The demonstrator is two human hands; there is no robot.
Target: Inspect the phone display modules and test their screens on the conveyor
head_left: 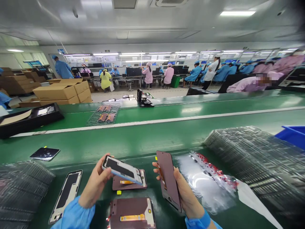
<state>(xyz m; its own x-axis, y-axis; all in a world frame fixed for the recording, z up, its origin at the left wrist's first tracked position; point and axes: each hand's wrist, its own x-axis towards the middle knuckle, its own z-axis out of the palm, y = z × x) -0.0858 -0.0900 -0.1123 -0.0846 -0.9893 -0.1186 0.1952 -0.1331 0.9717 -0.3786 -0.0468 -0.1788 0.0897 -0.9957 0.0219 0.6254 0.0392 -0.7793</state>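
My left hand (97,178) grips one end of a phone frame (124,169), pale with a black inner panel and a blue edge, tilted in the air. Opposite it, my right hand (184,190) holds a brown phone screen (168,181) upright by its sides, a yellow tab at its top corner. Partly covered by the frame, another brown phone screen (119,183) lies on the green mat. Nearer to me is one more screen (131,210) with an orange flex cable. To the left of my left hand, a second phone frame (66,194) rests flat.
Stacked clear plastic trays stand at left (26,190) and right (257,159). Clear film sheets with red tabs (207,178) lie beside my right hand. A dark phone (45,154) sits at far left. Beyond is a green conveyor belt (147,114) with a black fixture (143,100); people work behind.
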